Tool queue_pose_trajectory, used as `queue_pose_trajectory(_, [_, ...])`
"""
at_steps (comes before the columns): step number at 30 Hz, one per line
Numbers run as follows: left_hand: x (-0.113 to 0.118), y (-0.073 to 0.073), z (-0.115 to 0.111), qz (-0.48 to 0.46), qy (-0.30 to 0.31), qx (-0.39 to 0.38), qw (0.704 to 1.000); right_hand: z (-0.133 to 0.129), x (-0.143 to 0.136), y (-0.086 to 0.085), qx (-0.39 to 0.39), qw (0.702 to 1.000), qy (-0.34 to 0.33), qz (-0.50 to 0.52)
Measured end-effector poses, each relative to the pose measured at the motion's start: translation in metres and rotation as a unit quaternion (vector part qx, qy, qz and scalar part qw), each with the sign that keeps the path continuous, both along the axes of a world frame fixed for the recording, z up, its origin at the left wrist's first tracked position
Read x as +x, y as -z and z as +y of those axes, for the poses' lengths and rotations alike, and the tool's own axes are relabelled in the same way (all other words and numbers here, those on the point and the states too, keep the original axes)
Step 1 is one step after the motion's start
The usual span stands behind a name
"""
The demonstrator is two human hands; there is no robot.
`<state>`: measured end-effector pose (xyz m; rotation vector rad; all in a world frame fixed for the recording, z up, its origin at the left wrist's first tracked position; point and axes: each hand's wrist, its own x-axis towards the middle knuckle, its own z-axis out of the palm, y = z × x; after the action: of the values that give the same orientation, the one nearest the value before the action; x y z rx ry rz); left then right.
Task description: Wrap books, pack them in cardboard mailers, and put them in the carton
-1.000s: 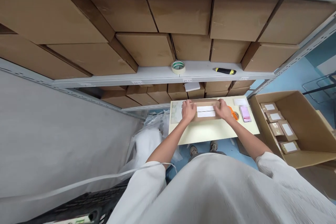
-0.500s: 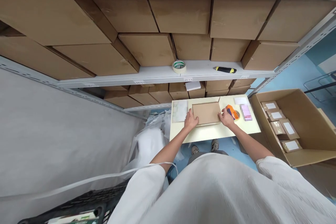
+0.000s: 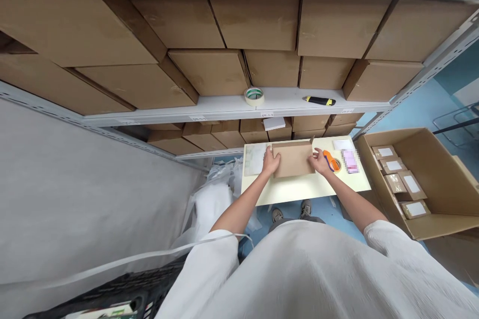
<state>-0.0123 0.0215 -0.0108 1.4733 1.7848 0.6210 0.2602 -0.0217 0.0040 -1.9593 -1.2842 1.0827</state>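
Note:
A small brown cardboard box sits on the pale yellow table, with a narrow flap raised along its far edge and a little tab sticking up at the far right corner. My left hand grips its left side, thumb on top. At the right side, my right hand holds the box's edge between thumb and fingers. Just right of that hand lies an orange tape dispenser. Beyond it are a blurred pink item and a white slip. A whitish, translucent flat pack lies left of my left hand.
A shelf full of cardboard boxes stands in front, bearing a tape roll and a utility knife. At right, a large open carton contains several small labelled boxes. White plastic wrapping is heaped left of the table.
The box has tipped, its near side dropping slightly, and the flap and corner tab at its far edge now stand up more. Both hands have shifted slightly with it.

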Motion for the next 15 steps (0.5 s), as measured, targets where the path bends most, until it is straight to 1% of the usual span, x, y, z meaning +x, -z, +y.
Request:
queue_pose_trajectory(2, [-0.002,-0.007,0.001,-0.037,-0.037,0.004,0.999,-0.002,0.001,-0.004,0.036,0.999,0.001,0.006])
queue_pose_trajectory(4, [-0.004,-0.013,0.0,-0.057,-0.06,-0.001,0.997,-0.004,0.003,-0.007,0.055,0.998,0.001,0.002])
queue_pose_trajectory(6, [-0.006,-0.016,-0.004,-0.053,-0.073,-0.016,0.996,-0.008,0.006,-0.007,0.047,0.999,-0.007,-0.008])
queue_pose_trajectory(8, [-0.007,-0.016,-0.011,-0.035,-0.081,-0.039,0.995,-0.012,0.01,-0.004,0.018,0.999,-0.02,-0.022])
queue_pose_trajectory(11, [-0.009,-0.014,-0.022,-0.014,-0.076,-0.059,0.995,-0.019,0.014,-0.001,0.0,0.999,-0.02,-0.042])
queue_pose_trajectory(13, [-0.01,-0.016,-0.026,0.009,-0.062,-0.034,0.997,-0.021,0.015,-0.004,0.029,0.998,0.001,-0.06])
queue_pose_trajectory(15, [-0.011,-0.022,-0.027,0.047,-0.041,0.023,0.998,-0.021,0.014,-0.012,0.081,0.992,0.02,-0.096])
